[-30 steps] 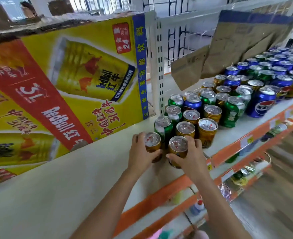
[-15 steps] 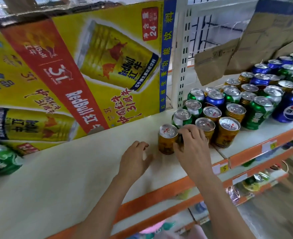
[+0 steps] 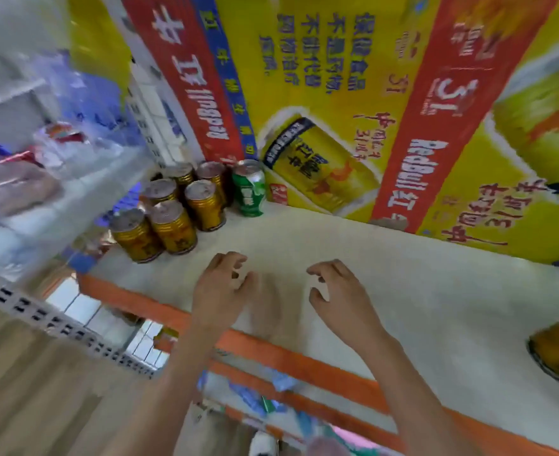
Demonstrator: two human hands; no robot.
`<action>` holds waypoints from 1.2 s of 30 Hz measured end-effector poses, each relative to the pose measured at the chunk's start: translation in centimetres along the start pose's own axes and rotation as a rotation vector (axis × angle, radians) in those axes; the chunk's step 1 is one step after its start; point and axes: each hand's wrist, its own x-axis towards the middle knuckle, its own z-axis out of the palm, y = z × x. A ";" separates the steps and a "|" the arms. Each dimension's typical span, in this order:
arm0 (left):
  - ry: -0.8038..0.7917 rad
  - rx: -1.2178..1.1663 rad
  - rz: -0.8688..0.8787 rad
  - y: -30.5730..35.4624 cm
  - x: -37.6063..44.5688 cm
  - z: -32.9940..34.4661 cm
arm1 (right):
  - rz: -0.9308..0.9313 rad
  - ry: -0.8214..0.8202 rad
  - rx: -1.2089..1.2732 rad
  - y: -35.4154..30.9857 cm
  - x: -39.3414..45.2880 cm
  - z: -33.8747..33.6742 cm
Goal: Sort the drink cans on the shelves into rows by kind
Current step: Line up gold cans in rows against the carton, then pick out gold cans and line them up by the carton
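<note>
Pale shelf [image 3: 403, 311] with an orange front edge fills the middle of the frame, and a big yellow and red drink carton [image 3: 353, 93] stands along its back. At the upper left of the frame, a cluster of gold cans [image 3: 172, 227] stands upright in short rows on the shelf, touching one another. One green can [image 3: 249, 189] stands just beside them, against the carton. At the right edge of the frame, something orange [image 3: 557, 353] sits on the shelf, too blurred for me to name.

My left hand [image 3: 220, 289] hovers over bare shelf in the lower middle, near the front gold cans but apart from them; its grip is loose, fingers curled, holding nothing. My right hand [image 3: 340, 294] is beside it, further from the cans, fingers also loosely curled and empty.

I judge I am between picks: the gold group looks tidy, while the green can sits with the wrong kind. The next move probably calls for reaching to the back, closing around the green can without knocking its gold neighbours, and lifting it clear to its own row.
</note>
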 end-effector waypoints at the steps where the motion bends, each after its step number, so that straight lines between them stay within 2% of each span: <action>1: 0.029 -0.002 -0.044 -1.2 0.1 -1.0 | -0.028 -0.021 0.011 -1.0 1.0 1.0; 4: 0.122 0.012 -0.140 -4.5 0.5 -3.6 | -0.086 -0.081 0.030 -3.8 3.9 3.8; 8: 0.360 -0.003 -0.200 -7.4 2.5 -6.6 | -0.137 -0.128 0.051 -7.3 7.4 6.9; 10: 0.414 0.048 -0.287 -8.2 4.1 -8.1 | -0.144 -0.133 0.041 -9.2 9.1 8.1; 15: 0.285 0.066 -0.258 -10.2 7.0 -9.6 | -0.176 -0.129 0.109 -13.6 14.6 11.1; 18: 0.306 0.143 -0.257 -10.4 7.1 -9.1 | -0.112 -0.168 0.135 -14.7 16.9 13.0; 21: 0.291 0.122 -0.260 -10.7 7.5 -9.2 | -0.108 -0.122 0.119 -14.5 17.2 13.8; 26: 0.214 0.107 -0.282 -11.2 7.6 -9.7 | -0.065 -0.083 0.211 -13.6 14.9 13.1; 31: 0.112 0.011 -0.269 -8.4 4.5 -7.9 | -0.007 -0.091 0.213 -10.8 9.7 10.1; 36: -0.025 0.011 -0.129 -4.2 2.3 -4.6 | 0.105 -0.035 0.228 -6.8 3.9 5.7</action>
